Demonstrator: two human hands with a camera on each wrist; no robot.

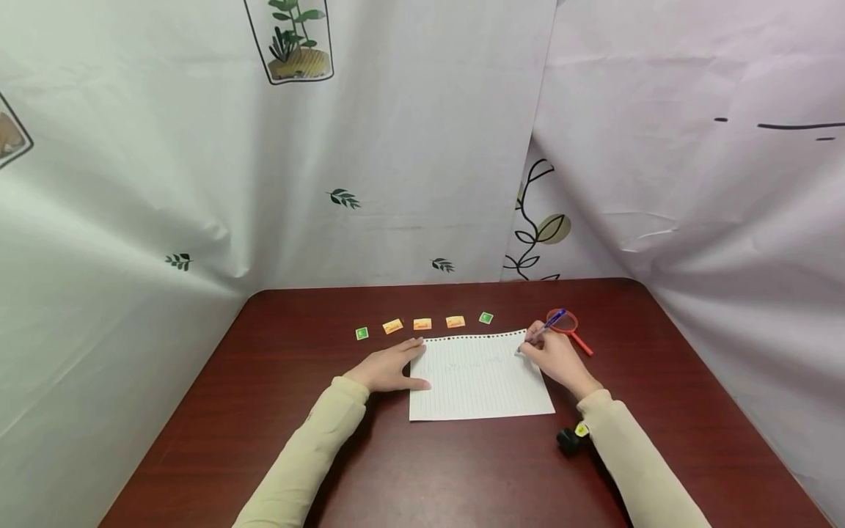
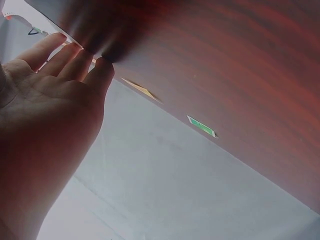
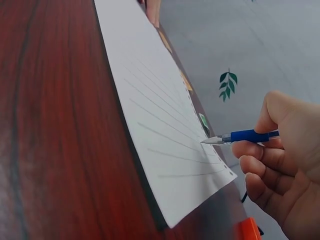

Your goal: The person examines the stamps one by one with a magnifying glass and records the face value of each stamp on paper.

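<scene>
A sheet of lined paper (image 1: 482,392) with a perforated top edge lies on the dark red table, faint writing across its upper part. My right hand (image 1: 553,357) pinches a blue pen (image 3: 247,136) between thumb and fingers, its tip at the paper near the upper right corner. At the sheet's left edge my left hand (image 1: 389,368) rests with fingers extended, the thumb lying over the paper. In the left wrist view that hand (image 2: 65,90) shows straight fingers reaching to the table surface.
Behind the paper runs a row of small cards: a green one (image 1: 361,334), several orange ones (image 1: 422,324) and another green one (image 1: 485,317). A red magnifying glass (image 1: 581,342) lies beyond my right hand. A small black object (image 1: 568,441) sits by my right sleeve.
</scene>
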